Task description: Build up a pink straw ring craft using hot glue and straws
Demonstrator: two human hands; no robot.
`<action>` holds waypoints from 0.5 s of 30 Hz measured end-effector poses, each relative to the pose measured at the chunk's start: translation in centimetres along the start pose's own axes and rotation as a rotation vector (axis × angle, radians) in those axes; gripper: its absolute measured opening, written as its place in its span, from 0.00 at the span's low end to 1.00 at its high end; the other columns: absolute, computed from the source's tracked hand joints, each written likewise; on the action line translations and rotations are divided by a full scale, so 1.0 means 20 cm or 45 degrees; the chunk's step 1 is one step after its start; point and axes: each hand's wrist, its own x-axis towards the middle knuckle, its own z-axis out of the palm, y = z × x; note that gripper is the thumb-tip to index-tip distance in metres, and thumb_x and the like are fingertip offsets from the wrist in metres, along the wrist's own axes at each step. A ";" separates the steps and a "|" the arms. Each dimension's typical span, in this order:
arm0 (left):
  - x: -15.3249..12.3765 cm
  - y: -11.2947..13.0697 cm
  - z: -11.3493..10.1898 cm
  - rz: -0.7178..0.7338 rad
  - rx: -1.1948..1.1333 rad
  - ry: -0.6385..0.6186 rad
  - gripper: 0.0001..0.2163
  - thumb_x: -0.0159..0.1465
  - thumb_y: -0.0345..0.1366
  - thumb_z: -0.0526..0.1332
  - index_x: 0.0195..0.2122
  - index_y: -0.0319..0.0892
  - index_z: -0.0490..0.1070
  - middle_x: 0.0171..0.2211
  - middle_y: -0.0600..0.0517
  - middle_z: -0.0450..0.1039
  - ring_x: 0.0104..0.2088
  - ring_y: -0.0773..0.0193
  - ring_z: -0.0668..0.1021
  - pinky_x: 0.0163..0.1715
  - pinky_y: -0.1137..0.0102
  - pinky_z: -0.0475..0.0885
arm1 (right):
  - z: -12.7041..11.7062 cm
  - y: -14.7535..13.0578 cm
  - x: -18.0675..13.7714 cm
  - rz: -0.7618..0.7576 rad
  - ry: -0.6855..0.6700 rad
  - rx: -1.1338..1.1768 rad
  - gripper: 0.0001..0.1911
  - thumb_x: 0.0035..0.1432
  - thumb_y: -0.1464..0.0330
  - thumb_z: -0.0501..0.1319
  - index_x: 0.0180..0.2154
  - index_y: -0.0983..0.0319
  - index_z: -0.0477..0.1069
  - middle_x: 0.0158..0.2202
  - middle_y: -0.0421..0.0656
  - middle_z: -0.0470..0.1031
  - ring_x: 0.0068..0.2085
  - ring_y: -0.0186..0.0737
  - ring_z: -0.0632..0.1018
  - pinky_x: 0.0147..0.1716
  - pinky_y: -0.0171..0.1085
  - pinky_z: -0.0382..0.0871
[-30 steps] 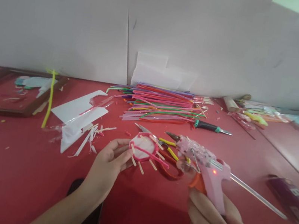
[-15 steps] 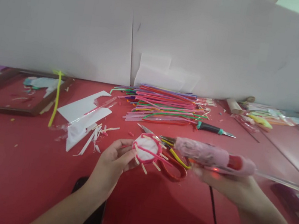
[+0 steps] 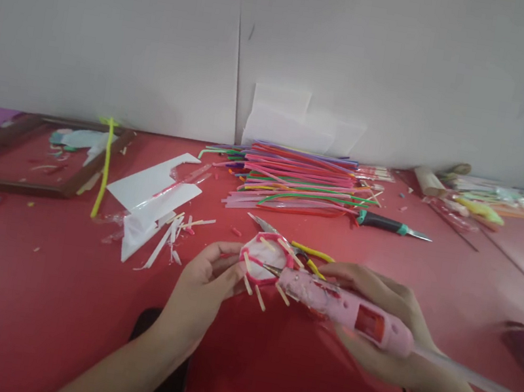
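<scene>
Two hands hold a pink glue gun (image 3: 348, 311) and a white disc (image 3: 259, 252) above a red bench (image 3: 52, 295).
The left hand (image 3: 202, 286) pinches the pink-rimmed disc (pale sticks (image 3: 260, 298) jut from it) well in from the bench's far edge, where coloured strands (image 3: 299, 179) lie bundled; the right hand (image 3: 397, 303) grasps the glue gun, nozzle (image 3: 273, 269) over the disc.

Dim, soft light is covering the desk (image 3: 26, 304); shadow is darkening its near edge, blur is softening its right.
</scene>
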 end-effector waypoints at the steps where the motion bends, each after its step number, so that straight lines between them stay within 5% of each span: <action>1: 0.00 0.00 0.00 -0.002 0.002 0.000 0.10 0.56 0.35 0.72 0.37 0.43 0.75 0.33 0.52 0.83 0.31 0.67 0.83 0.35 0.74 0.79 | 0.01 0.00 0.00 0.000 0.005 -0.013 0.15 0.54 0.72 0.58 0.46 0.58 0.70 0.35 0.44 0.82 0.28 0.37 0.81 0.27 0.32 0.72; 5: 0.00 0.00 0.01 0.003 -0.008 -0.030 0.11 0.55 0.36 0.74 0.37 0.43 0.75 0.33 0.52 0.84 0.29 0.70 0.82 0.30 0.78 0.76 | 0.03 0.02 -0.02 -0.039 0.009 -0.062 0.08 0.56 0.72 0.58 0.39 0.58 0.69 0.26 0.40 0.75 0.23 0.34 0.73 0.22 0.32 0.66; 15: -0.02 0.01 0.02 0.065 0.105 -0.094 0.13 0.54 0.36 0.74 0.36 0.42 0.74 0.31 0.52 0.84 0.29 0.68 0.83 0.33 0.76 0.76 | 0.11 0.03 -0.04 -0.058 0.005 -0.106 0.10 0.55 0.74 0.59 0.40 0.57 0.67 0.28 0.41 0.74 0.27 0.37 0.73 0.26 0.34 0.67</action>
